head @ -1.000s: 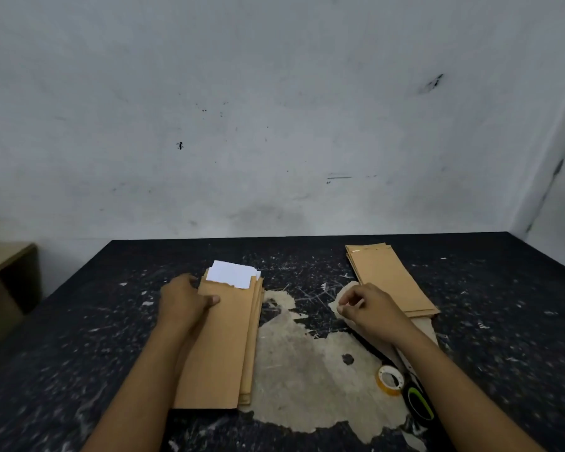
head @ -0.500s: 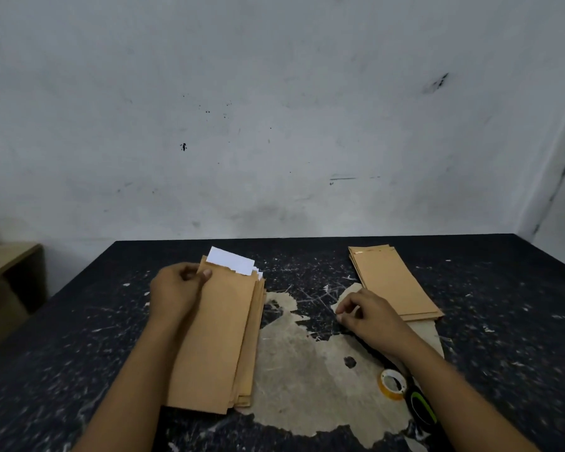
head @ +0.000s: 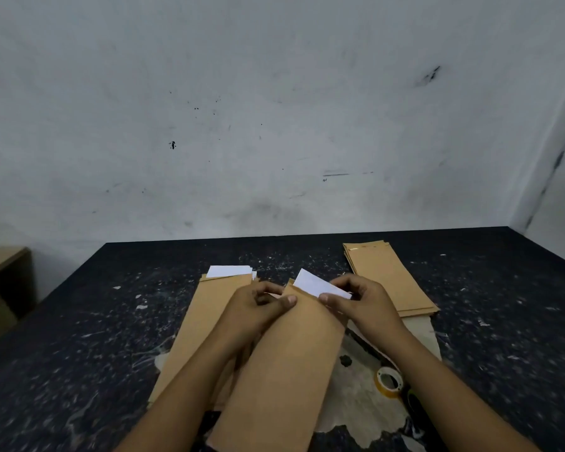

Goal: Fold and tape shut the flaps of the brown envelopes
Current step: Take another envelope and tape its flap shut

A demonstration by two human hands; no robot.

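Hands (head: 307, 305) pinching our envelope (head: 284, 370) near its mouth, we risk creasing the protruding white paper (head: 317, 285) into the flap fold.

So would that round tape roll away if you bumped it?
Probably not. The tape roll lies flat on its side on the table, so a bump would likely just slide it. It looks small and hollow, so probably light. Stood on its edge, it could roll.

Left hand (head: 256, 306) and right hand (head: 361, 301) meet, fingers curled in a pinching grip.
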